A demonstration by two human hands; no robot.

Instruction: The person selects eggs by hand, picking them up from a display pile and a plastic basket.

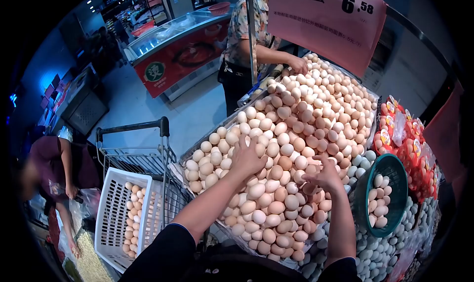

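Note:
A large heap of brown and cream eggs (pixel 276 188) fills the slanted display in front of me. My left hand (pixel 248 157) lies on the left-middle part of the heap, its fingers spread over the eggs. Further right, my right hand (pixel 323 175) is at the eggs with its fingers bent and apart; a darker egg shows beside its fingertips, and whether it is gripped cannot be made out. Right of that hand, a green basket (pixel 363 203) holds several eggs and rests on bluish-green eggs (pixel 380 252).
A white crate (pixel 111 223) with eggs stands by a metal cart (pixel 133 158) at left. Another person's hand (pixel 297 64) touches the heap's far edge. A person (pixel 54 168) bends at far left. A pink price sign (pixel 328 23) hangs above; red net bags (pixel 402 134) lie right.

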